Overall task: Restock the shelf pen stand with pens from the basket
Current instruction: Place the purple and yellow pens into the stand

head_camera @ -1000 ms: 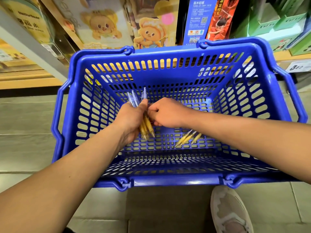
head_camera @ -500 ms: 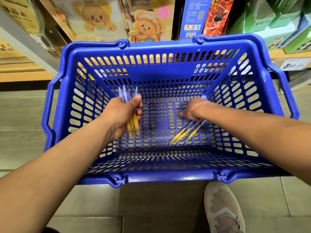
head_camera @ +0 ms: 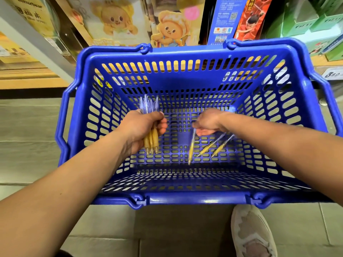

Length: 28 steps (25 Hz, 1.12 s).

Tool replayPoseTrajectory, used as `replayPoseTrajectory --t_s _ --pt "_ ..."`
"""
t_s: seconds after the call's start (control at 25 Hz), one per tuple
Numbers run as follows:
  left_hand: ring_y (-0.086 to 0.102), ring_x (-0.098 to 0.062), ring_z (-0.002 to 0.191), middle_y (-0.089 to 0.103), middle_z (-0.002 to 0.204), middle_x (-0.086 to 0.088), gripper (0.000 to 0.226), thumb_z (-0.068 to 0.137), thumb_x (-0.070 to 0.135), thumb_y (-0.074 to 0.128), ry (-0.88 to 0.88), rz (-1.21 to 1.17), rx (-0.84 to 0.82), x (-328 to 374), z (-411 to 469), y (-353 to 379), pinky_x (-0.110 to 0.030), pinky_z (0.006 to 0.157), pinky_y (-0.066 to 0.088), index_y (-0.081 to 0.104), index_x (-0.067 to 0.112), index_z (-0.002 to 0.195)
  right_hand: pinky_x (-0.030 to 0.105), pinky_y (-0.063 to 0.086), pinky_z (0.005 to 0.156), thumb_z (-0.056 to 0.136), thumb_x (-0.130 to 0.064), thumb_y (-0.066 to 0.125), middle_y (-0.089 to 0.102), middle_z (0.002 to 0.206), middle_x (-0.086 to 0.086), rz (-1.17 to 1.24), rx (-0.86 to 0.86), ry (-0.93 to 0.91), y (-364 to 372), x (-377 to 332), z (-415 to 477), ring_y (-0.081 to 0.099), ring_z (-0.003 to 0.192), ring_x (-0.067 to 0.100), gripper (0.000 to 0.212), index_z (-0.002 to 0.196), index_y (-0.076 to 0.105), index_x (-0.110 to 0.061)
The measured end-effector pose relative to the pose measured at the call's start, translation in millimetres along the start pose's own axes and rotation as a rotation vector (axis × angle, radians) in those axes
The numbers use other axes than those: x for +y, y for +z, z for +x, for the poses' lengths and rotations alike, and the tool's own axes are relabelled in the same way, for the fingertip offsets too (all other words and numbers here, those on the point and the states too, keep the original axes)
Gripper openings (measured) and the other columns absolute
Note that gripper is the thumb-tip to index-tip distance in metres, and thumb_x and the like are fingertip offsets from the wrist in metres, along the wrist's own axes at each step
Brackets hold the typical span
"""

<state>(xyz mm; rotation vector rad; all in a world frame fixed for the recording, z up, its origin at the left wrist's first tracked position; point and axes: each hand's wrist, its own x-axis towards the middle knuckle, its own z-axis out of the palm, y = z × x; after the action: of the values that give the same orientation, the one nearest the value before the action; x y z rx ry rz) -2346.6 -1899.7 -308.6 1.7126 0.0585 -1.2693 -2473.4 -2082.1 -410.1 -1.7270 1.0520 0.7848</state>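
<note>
- Inside the basket, the left hand grips a bundle of pens, fingers curled round them.
- The right hand pinches one pen — two loose pens lie on the bottom.
- The stand is out of view — restocking likely not begun.

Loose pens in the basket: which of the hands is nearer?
Right. Right hand is over the loose pens, pinching one; left hand grips a bunch to their left.

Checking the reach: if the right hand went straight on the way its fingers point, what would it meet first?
Most likely the loose pens just under the right hand, then the basket floor; the depth between them is unclear.
</note>
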Motion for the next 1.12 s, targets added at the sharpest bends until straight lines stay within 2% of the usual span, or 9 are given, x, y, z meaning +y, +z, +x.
replayPoseTrajectory --t_s 0.16,0.24,0.4,0.6,0.68,0.76,0.84,0.96,1.12 --pt "0.074 -0.033 0.089 0.074 0.108 -0.027 0.021 0.102 0.005 0.058 0.005 0.024 0.057 -4.4 0.7 0.2 -0.043 0.074 0.063 0.059 -0.013 0.114 0.025 0.060 0.081 0.094 -0.028 0.067 0.078 0.098 0.007 0.391 -0.140 -0.355 -11.6 -40.1 -20.2 0.074 0.090 0.015 0.023 0.112 0.071 -0.013" --pt "0.072 -0.036 0.088 0.072 0.110 -0.030 0.018 0.102 0.007 0.058 -0.004 0.041 0.061 -4.8 -0.5 -0.6 -0.046 0.073 0.062 0.059 -0.009 0.112 0.026 0.060 0.081 0.094 -0.026 0.069 0.078 0.097 0.008 0.479 -0.180 -0.418 -8.6 -56.6 -28.8 0.075 0.092 0.017 0.022 0.111 0.072 -0.013" --pt "0.071 -0.030 0.081 0.070 0.103 -0.026 0.026 0.105 0.016 0.055 -0.027 0.024 -0.048 -6.0 -2.9 2.2 -0.044 0.074 0.062 0.062 -0.005 0.120 0.022 0.059 0.073 0.092 -0.026 0.073 0.078 0.090 0.008 0.584 -0.114 -0.475 8.1 -67.3 -29.2 0.076 0.085 0.016 0.021 0.108 0.071 -0.012" --pt "0.063 -0.018 0.064 0.065 0.079 -0.011 0.020 0.103 0.016 0.058 0.016 0.014 -0.097 -3.5 -3.6 3.3 -0.030 0.062 0.061 0.064 -0.001 0.112 0.028 0.060 0.084 0.096 -0.022 0.067 0.074 0.110 0.008 0.785 -0.242 -0.479 0.7 -49.1 -24.8 0.074 0.100 0.022 0.025 0.121 0.065 -0.020" --pt "0.062 -0.018 0.063 0.064 0.076 -0.010 0.024 0.100 0.014 0.062 -0.001 -0.007 -0.115 -2.6 -4.7 3.2 -0.031 0.061 0.061 0.059 -0.004 0.117 0.023 0.058 0.080 0.099 -0.020 0.063 0.072 0.114 0.002 0.383 -0.082 -0.387 -4.7 -31.4 -19.6 0.074 0.096 0.015 0.026 0.124 0.063 -0.022" --pt "0.062 -0.018 0.064 0.065 0.074 -0.009 0.027 0.097 0.013 0.066 -0.026 -0.016 -0.131 -2.3 -5.5 2.5 -0.033 0.063 0.061 0.057 -0.006 0.115 0.022 0.052 0.082 0.097 -0.018 0.063 0.067 0.121 -0.005 -0.415 0.083 -0.248 -6.6 -10.8 -12.3 0.067 0.100 0.013 0.029 0.125 0.063 -0.025" --pt "0.061 -0.018 0.064 0.065 0.071 -0.008 0.021 0.095 0.012 0.068 -0.039 -0.020 -0.150 -2.1 -6.2 -0.1 -0.034 0.066 0.060 0.055 -0.003 0.104 0.025 0.050 0.088 0.096 -0.016 0.063 0.060 0.131 -0.003 -0.965 0.065 -0.094 -4.2 8.1 -10.0 0.061 0.111 0.018 0.037 0.132 0.059 -0.022" --pt "0.060 -0.017 0.061 0.065 0.069 -0.006 0.023 0.094 0.015 0.070 -0.039 -0.016 -0.154 -2.6 -4.4 -2.8 -0.032 0.060 0.061 0.055 0.001 0.105 0.034 0.054 0.095 0.091 -0.015 0.069 0.061 0.123 -0.002 -1.040 0.094 -0.032 -12.5 27.2 -9.6 0.061 0.110 0.020 0.039 0.128 0.059 -0.019" --pt "0.062 -0.016 0.059 0.066 0.070 -0.006 0.019 0.096 0.019 0.069 -0.042 0.001 -0.154 -4.6 -0.3 -6.3 -0.033 0.062 0.061 0.060 0.003 0.101 0.039 0.055 0.089 0.093 -0.010 0.064 0.063 0.116 0.003 -1.008 0.112 -0.111 -21.0 30.7 -9.9 0.062 0.102 0.024 0.025 0.116 0.059 -0.019"
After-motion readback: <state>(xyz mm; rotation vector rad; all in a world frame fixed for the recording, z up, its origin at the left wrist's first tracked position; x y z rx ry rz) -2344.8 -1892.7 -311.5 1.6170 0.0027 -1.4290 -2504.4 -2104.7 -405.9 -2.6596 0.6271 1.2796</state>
